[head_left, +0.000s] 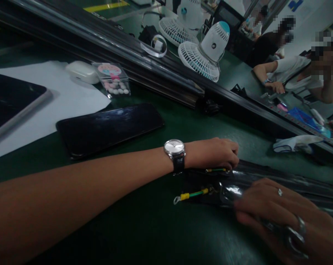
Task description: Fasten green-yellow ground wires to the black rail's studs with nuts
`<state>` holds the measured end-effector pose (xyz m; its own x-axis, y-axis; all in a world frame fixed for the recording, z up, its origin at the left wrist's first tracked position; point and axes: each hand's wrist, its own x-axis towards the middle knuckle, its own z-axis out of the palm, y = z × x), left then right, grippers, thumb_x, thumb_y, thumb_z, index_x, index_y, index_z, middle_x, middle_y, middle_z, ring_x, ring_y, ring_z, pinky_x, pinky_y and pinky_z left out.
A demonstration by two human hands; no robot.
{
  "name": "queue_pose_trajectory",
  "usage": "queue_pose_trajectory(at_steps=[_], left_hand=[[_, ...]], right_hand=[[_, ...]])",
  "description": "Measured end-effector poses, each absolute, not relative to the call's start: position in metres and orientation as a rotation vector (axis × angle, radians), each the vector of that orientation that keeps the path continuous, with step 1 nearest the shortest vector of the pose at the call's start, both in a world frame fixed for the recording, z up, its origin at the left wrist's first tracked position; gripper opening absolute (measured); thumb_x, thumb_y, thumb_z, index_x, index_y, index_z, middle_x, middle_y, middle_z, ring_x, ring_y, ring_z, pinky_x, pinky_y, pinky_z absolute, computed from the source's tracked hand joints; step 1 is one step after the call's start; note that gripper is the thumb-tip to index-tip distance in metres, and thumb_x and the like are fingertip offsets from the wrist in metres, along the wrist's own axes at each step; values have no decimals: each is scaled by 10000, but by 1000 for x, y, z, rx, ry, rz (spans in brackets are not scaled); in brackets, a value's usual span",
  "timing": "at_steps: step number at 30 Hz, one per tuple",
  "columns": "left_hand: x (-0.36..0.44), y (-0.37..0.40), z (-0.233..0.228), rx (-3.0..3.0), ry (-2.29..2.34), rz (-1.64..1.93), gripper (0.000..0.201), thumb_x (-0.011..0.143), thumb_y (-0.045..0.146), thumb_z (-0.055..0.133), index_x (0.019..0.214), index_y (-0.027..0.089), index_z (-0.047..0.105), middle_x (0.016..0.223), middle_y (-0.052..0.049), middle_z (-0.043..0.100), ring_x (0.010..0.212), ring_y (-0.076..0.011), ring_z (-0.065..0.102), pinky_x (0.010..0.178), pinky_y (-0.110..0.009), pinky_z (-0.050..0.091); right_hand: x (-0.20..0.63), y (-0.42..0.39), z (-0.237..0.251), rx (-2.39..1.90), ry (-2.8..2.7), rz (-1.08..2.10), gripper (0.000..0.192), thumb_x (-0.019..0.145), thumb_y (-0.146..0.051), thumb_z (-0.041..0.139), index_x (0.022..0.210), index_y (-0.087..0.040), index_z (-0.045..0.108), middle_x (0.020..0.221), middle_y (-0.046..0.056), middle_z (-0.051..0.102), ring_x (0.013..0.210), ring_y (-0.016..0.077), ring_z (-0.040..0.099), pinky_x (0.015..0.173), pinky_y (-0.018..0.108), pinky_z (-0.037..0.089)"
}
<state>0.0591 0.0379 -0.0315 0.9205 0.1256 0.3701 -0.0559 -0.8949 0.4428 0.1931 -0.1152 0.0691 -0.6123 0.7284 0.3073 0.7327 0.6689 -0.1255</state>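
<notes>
My left hand (217,151), with a watch (174,148) on its wrist, lies curled at the far edge of black plastic-looking strips (282,180). Its fingertips are hidden, and so is anything they grip. Beneath it shows a short green-and-yellow wire (216,170). A second green-and-yellow ground wire (195,194) with a ring terminal sticks out of the near strip's end. Over that strip my right hand (287,217), blurred and wearing a ring, is closed on metal scissors, whose loop handle (294,243) shows at the fingers. A shiny patch (232,191) lies before the fingertips.
A black phone (111,129), a tablet-like device (11,99) on white paper (78,99), a white case (82,71) and a candy box (113,79) lie left. Long dark rails (155,70) cross behind. Beyond are fans (207,53) and people (293,73).
</notes>
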Motion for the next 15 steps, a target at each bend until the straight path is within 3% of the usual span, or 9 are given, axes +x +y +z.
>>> queue_pose_trajectory(at_steps=[8,15], left_hand=[[61,39,-31,2611,51,477,116,957,219,669,1015,236,768,1190,-60,660,1099,-188,587,846,-290,433],[61,39,-28,2632,63,433,148,972,190,638,1037,222,767,1216,-69,653,1114,-190,583,843,-287,437]], right_hand=[[187,-115,57,-1189,-2480,-23,283,1069,-306,501,842,-214,644,662,-17,765,584,104,740,601,162,585],[187,-113,54,-1136,-2490,6,239,1061,-262,526,870,-198,653,692,-15,774,618,108,746,636,194,586]])
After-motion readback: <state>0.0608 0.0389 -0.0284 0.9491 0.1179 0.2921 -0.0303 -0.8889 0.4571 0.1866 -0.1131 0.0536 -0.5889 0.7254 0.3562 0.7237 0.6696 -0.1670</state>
